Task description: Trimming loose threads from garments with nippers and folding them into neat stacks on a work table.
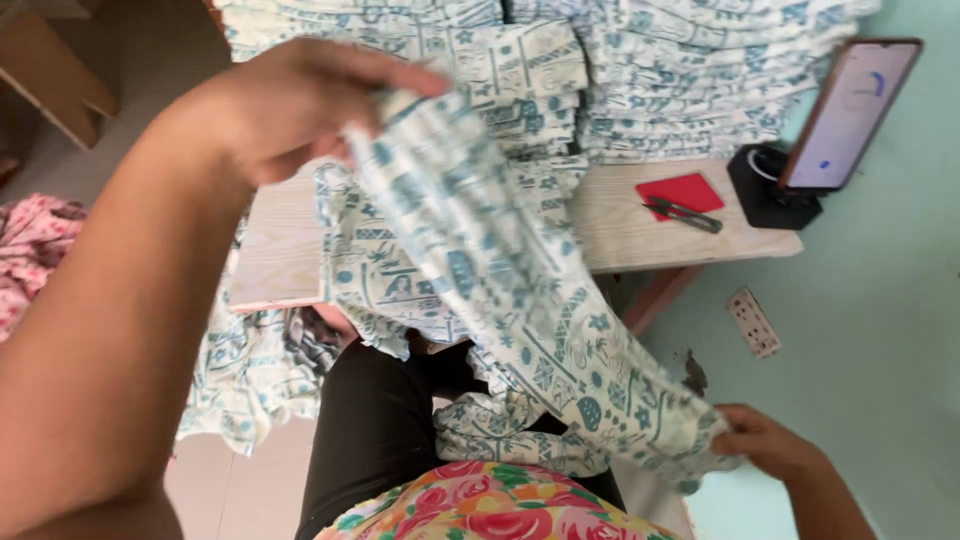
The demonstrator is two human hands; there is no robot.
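Stretching diagonally across the middle of the frame, the white cloth with blue print (500,280) runs from your left hand (290,105) in the upper left down to your right hand (765,445) in the lower right. Your left-hand fingers are curled closed, pinching the upper end of the cloth between thumb and fingertips; the forefinger lies out over the fabric. Your right hand grips the lower end, fingers folded onto the edge, though how tightly they close is hard to see from this angle. More of the same printed fabric hangs below the cloth over your dark trousers (370,430). Behind it, at the top of the frame, sits a stack of folded pieces in the same print (690,80) on a pale wooden bench (640,235). To the right on the bench lie a red card (683,190) with small snips (685,213) on it, near a phone on a black stand (850,110).
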